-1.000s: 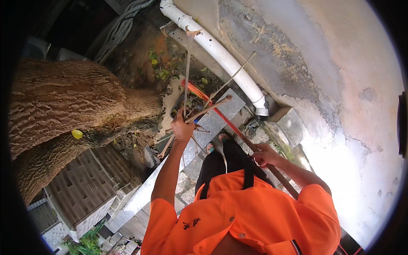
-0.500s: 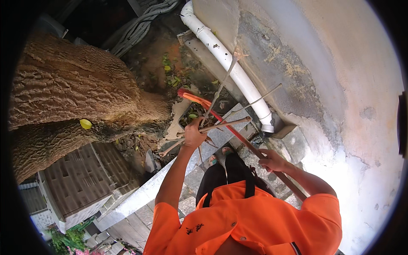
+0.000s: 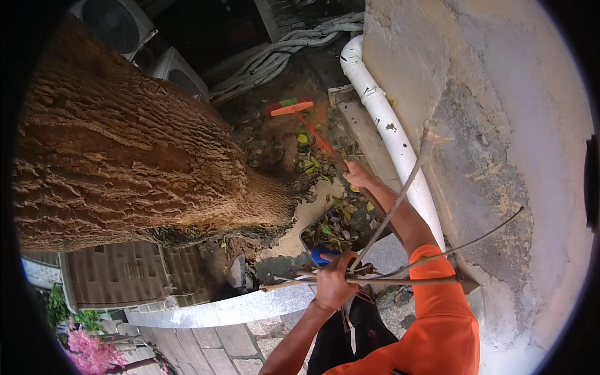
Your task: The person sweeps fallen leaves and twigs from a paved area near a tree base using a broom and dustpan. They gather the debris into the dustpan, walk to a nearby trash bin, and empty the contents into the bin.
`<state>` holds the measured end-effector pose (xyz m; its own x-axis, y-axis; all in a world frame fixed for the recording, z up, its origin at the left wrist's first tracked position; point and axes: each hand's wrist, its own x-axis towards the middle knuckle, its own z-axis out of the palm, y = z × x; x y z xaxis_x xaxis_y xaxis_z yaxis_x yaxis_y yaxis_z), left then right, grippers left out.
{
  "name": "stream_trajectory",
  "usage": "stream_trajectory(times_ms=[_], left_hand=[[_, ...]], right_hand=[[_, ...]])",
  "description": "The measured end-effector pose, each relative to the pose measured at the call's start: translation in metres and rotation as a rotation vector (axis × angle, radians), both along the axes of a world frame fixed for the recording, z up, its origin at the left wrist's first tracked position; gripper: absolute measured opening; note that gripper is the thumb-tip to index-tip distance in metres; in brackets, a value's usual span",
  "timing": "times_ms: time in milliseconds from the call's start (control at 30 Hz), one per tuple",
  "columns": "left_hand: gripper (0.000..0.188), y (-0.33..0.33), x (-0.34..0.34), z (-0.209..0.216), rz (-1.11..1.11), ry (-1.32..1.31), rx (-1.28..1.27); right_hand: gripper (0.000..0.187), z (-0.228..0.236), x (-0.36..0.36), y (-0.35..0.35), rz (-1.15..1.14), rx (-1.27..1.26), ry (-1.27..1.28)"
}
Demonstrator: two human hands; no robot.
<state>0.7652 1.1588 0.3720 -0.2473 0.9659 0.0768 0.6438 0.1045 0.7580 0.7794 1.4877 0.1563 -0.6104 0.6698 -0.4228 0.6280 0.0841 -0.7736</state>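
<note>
My left hand (image 3: 334, 284) is closed around a bunch of bare sticks (image 3: 400, 212), which fan out to the right over my right arm. Farther out, my right hand (image 3: 359, 175) grips the red handle of a broom (image 3: 322, 142). The broom's orange head (image 3: 292, 109), with red and green bristles, rests on the dirt beyond the tree's base. Fallen leaves (image 3: 307, 159) lie between the broom head and my right hand. A blue object (image 3: 322, 254) shows just beyond my left hand; its kind is unclear.
A thick tree trunk (image 3: 137, 162) fills the left. A dark squarish recess or tray with leaves (image 3: 337, 228) lies by its base. At the right, a white drainpipe (image 3: 390, 122) runs along a stained wall (image 3: 500, 125). Pale tubes (image 3: 275, 59) and outdoor units (image 3: 178, 72) stand behind.
My right arm has reached forward, carrying the broom head farther out past the tree's base. My left hand still holds the sticks, now swung to the right. The view has shifted.
</note>
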Motion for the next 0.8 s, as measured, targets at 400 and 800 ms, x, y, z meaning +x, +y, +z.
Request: stream_trajectory(times_ms=[400, 800], left_hand=[[0.049, 0.03, -0.004, 0.003, 0.036, -0.05, -0.007], [0.04, 0.031, -0.003, 0.009, -0.017, -0.016, -0.003]], right_hand=[[0.058, 0.205, 0.2, -0.057, 0.088, -0.306, -0.309], [0.047, 0.074, -0.002, -0.056, 0.354, 0.036, 0.015]])
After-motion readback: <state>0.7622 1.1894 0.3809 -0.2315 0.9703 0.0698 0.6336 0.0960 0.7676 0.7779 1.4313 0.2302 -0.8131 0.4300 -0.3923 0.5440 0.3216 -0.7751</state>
